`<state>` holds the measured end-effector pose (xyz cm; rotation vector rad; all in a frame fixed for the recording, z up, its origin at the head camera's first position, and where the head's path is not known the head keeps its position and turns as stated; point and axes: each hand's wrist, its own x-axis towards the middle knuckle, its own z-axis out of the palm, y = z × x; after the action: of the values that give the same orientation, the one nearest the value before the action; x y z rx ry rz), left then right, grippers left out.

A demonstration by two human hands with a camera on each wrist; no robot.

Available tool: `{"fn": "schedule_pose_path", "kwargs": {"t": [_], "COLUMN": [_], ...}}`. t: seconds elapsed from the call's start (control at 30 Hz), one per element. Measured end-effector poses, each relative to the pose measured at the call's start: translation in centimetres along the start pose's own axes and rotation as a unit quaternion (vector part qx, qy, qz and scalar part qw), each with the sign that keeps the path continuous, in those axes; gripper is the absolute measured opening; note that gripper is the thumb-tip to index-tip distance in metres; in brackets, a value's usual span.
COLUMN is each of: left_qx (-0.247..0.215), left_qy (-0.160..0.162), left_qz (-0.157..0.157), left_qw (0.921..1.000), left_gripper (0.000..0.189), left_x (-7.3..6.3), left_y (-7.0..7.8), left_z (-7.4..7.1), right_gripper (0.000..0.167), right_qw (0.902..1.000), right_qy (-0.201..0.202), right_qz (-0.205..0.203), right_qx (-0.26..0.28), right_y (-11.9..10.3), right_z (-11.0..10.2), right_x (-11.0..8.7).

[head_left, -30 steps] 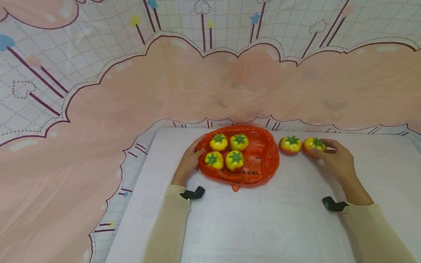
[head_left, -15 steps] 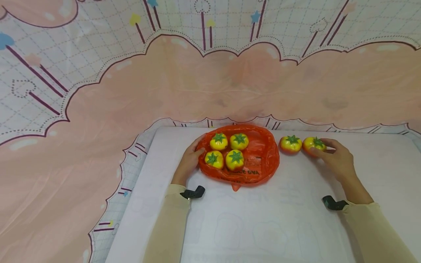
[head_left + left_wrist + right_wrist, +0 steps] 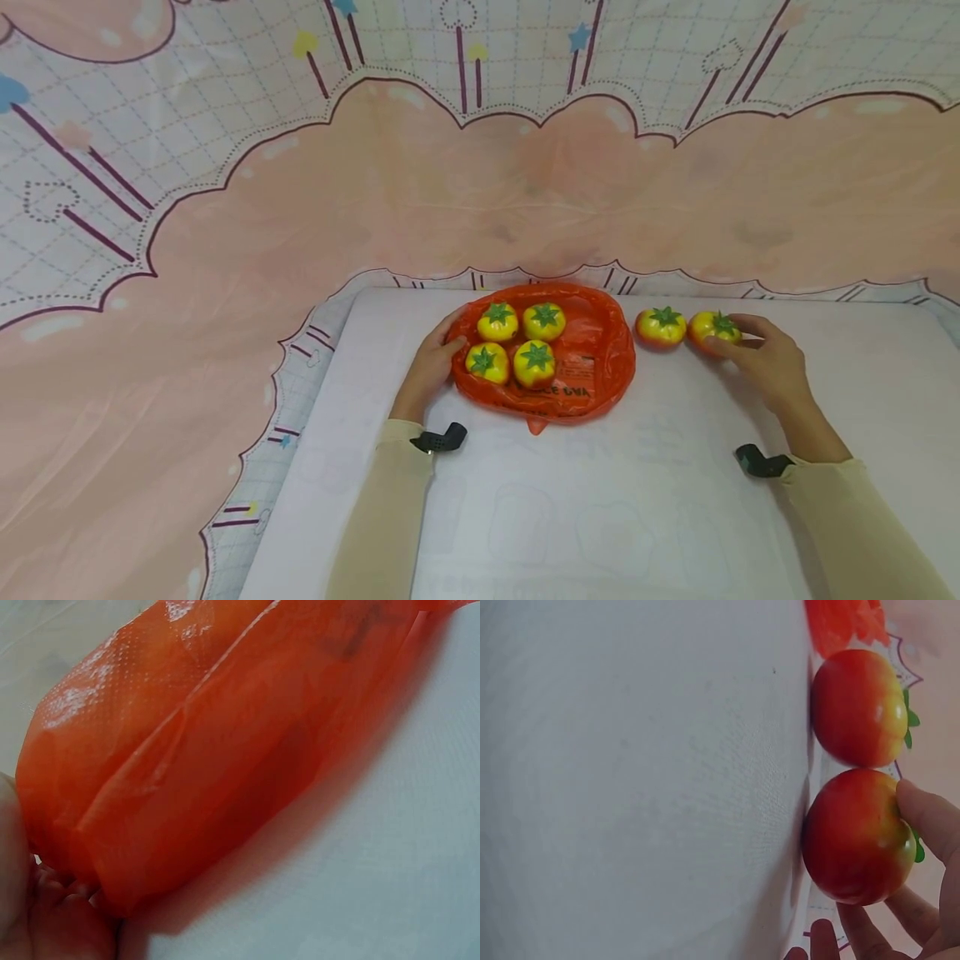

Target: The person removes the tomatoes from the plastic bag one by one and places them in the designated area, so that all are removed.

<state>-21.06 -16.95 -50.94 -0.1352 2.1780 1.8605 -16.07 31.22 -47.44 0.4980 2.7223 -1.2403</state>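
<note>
My left hand [image 3: 432,364] grips the left rim of a red plastic bag [image 3: 592,333], its thumb over the edge. The bag lies spread with its rim rolled round, and several yellow-and-red tomatoes with green star-shaped tops, such as this tomato [image 3: 535,364], sit in its left half. In the left wrist view the bag's side [image 3: 225,772] fills much of the frame, and most of the hand is out of sight. To the right, my right hand [image 3: 772,367] holds a tomato [image 3: 859,840] between thumb and fingers. That tomato rests on the table, touching or nearly touching another tomato [image 3: 660,329] beside the bag.
A white-covered table [image 3: 600,517] lies beneath everything. Its back edge runs just behind the bag and the tomatoes. A patterned pink and white cloth [image 3: 480,200] hangs behind and along the left side. Black wrist cameras [image 3: 761,461] sit at both cuffs.
</note>
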Motion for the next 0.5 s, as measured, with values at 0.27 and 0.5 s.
{"fn": "schedule_pose_path", "kwargs": {"t": [0.27, 0.5], "left_qx": [-0.003, -0.006], "left_qy": [-0.001, -0.003], "left_qz": [0.008, 0.008], "left_qw": [1.0000, 0.9999], "left_gripper": [0.051, 0.051], "left_x": [0.12, 0.11], "left_y": [-0.09, -0.21], "left_z": [0.02, -0.13], "right_gripper": [0.092, 0.090], "right_qw": [1.0000, 0.9999], "right_qy": [-0.005, -0.005], "right_qz": [0.000, -0.012], "right_qx": [0.005, -0.008], "right_y": [-0.28, -0.73], "right_z": [-0.24, -0.65], "right_x": [-0.11, -0.27]}}
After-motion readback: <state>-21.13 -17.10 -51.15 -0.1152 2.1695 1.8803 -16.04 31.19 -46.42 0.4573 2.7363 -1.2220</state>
